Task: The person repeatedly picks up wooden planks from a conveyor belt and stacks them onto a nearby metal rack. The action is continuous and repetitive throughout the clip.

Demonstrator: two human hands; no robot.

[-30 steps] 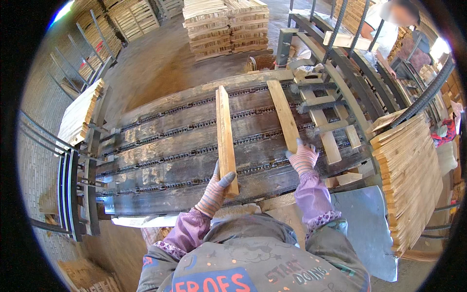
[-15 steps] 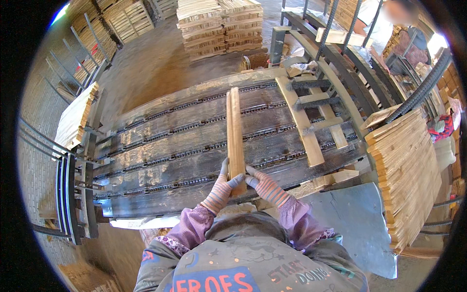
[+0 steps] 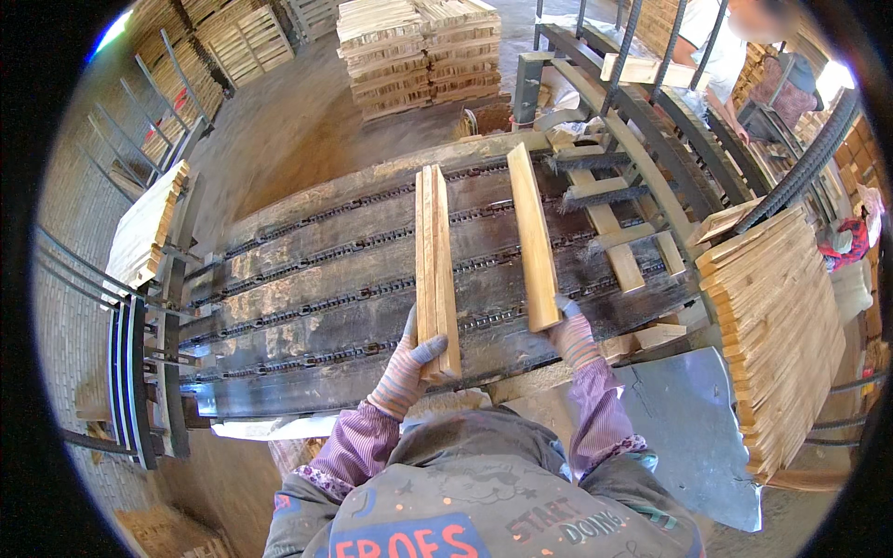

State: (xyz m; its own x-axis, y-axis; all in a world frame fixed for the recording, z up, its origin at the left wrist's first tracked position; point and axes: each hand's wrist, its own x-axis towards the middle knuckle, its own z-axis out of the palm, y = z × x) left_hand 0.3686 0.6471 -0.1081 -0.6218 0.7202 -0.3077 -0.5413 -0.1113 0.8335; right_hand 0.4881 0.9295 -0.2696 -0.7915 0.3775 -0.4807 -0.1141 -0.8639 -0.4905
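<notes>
My left hand (image 3: 406, 365), in a striped glove with grey fingertips, is closed round the near end of a small bundle of narrow wooden boards (image 3: 433, 265). These stand on edge, pressed together, with their far ends over the chain conveyor (image 3: 326, 321). To the right, my right hand (image 3: 575, 338), gloved alike, grips the near end of a single wooden board (image 3: 533, 246). That board lies slanted across the chains, its far end leaning left. Part of the right hand's fingers is hidden by the board.
More loose boards (image 3: 626, 268) lie under dark roller brushes (image 3: 609, 192) on the right. A tall board stack (image 3: 777, 325) stands beside a grey metal sheet (image 3: 693, 418). Another stack (image 3: 144, 228) sits at the conveyor's left end. A co-worker (image 3: 730, 56) is at the far right.
My hands have moved apart. The left shifted slightly left with the boards; the right moved away rightward and took hold of another board, which has swung and slid left from the brushes.
</notes>
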